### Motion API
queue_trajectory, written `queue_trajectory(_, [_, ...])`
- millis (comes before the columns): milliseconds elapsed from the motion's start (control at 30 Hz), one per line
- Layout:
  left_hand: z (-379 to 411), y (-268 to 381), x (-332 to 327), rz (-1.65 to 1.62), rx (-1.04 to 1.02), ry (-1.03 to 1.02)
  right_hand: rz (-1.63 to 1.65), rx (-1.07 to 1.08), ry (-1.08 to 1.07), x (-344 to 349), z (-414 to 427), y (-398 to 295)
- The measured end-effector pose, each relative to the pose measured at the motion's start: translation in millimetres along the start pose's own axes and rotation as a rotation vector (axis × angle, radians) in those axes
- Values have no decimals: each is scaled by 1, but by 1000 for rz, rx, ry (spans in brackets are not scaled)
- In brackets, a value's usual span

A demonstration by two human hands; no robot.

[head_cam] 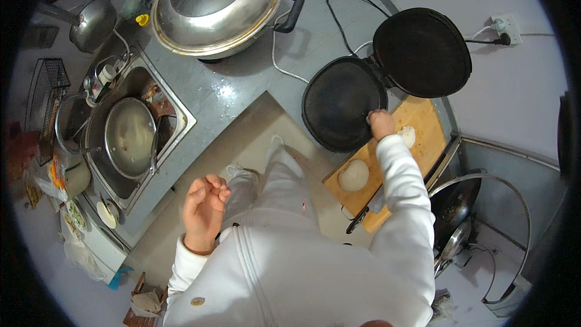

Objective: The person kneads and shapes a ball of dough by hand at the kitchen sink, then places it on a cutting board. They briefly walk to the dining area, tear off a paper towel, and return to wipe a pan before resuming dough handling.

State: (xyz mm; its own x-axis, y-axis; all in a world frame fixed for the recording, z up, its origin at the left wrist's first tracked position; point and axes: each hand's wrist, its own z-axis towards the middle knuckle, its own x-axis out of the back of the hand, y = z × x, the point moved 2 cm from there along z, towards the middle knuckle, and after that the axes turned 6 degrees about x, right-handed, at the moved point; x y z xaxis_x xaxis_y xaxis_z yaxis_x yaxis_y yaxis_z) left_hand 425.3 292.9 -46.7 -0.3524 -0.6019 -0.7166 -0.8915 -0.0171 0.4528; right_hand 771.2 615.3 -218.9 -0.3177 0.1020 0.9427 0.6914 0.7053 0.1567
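Note:
My right hand (382, 125) reaches over the right rim of the lower plate of a black electric griddle (340, 104). Its fingers are bent together at the plate; whether something small sits between them cannot be made out. The griddle's round lid (422, 52) is tipped back on its hinge. Under my right forearm lies a wooden cutting board (424, 116). It bears a round flat piece of dough (354, 175), a smaller dough piece (407, 136) partly behind my sleeve, and a knife with a black handle (358, 220). My left hand (204, 213) hangs in front of my body, palm up, fingers loosely curled, holding nothing.
A large lidded steel pan (218, 4) stands on the grey counter (236, 77). At the left, a sink (181, 122) holds a metal basin (131, 138) of cloudy liquid. The griddle's black cord (333, 18) crosses the counter. A wok (454, 209) sits low at the right.

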Motion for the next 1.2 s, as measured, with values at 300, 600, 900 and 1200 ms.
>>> queue_trajectory(300, [-3,-2,-8,77,3,-3,341,104,-244,33,-12,-106])
queue_trajectory(600, [-3,-12,-14,47,5,-4,707,84,-71,29,2,-117])
queue_trajectory(900, [0,-19,-23,111,16,34,917,159,71,33,9,-129])
queue_trajectory(1200, [-3,-19,-23,122,18,55,1972,10,-178,38,18,-114])
